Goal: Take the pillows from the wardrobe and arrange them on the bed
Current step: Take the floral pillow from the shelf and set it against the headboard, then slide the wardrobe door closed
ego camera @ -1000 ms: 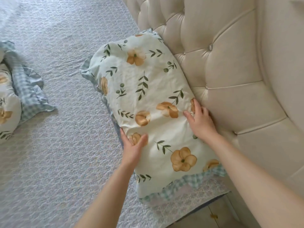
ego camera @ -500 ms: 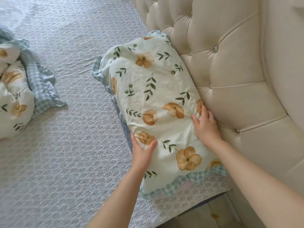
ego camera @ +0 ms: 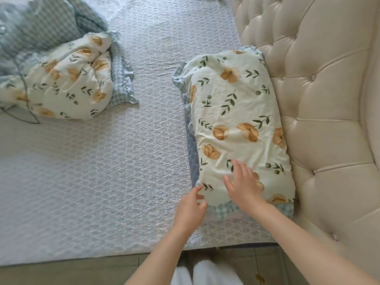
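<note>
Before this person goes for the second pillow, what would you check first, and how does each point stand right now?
1. Floral pillow lies against the tufted headboard: ok.
2. Its checked frill sits flat all round: not ok, bunched at the near end.
3. Left hand free: ok, open at the pillow's corner.
4. Right hand free: ok, fingers spread over the cover.
5. Second floral pillow within reach on the quilted bedspread: cannot tell.
6. Second pillow's shape: not ok, crumpled.

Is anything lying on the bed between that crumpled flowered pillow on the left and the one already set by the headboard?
Nothing visible does. The crumpled pillow and the placed pillow against the headboard are separated only by bare quilted bedspread. Both hands are at the placed pillow's near end.
</note>
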The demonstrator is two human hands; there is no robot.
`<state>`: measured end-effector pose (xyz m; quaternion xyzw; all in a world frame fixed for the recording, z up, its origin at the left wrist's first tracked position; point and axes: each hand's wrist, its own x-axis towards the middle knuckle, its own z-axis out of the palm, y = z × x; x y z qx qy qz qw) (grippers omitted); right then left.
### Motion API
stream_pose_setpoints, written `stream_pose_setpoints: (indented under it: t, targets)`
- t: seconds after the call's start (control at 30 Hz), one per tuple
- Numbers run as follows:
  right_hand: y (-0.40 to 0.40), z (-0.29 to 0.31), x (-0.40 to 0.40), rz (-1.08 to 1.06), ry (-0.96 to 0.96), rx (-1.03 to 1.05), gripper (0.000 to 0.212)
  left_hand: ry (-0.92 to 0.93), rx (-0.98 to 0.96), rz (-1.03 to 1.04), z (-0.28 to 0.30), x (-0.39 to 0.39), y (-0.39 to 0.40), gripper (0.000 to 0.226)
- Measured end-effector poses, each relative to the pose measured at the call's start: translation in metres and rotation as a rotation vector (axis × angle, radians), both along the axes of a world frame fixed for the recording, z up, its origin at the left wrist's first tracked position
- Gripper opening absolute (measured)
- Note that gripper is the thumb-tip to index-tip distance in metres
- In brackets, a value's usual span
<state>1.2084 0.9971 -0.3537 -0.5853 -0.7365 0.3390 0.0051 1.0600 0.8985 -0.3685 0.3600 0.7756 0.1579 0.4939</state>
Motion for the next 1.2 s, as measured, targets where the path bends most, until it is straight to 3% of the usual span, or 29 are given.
stream_pose_setpoints:
  t: [0.17, 0.47, 0.7, 0.97, 1.2]
  targets:
    - [-0.027, 0.015, -0.049, 0.126, 0.143, -0.006, 0.052, 0.005, 0.073, 0.236, 0.02, -0.024, -0.048, 0.039]
    - [-0.119, 0.029, -0.16, 0.499, 0.189, -0.063, 0.044, 0.097, 0.143, 0.688, 0.043, -0.115, -0.179, 0.026]
    - [-0.225, 0.049, -0.267, 0.71, 0.227, -0.085, 0.039, 0.204, 0.21, 1.007, 0.069, -0.189, -0.315, 0.022]
    - [-0.373, 0.054, -0.397, 0.989, 0.249, -0.141, 0.036, 0.36, 0.117, 1.329, 0.089, -0.265, -0.492, 0.022]
    - [-0.498, 0.071, -0.484, 1.266, 0.346, -0.214, 0.031, 0.492, 0.068, 1.633, 0.105, -0.286, -0.594, 0.021]
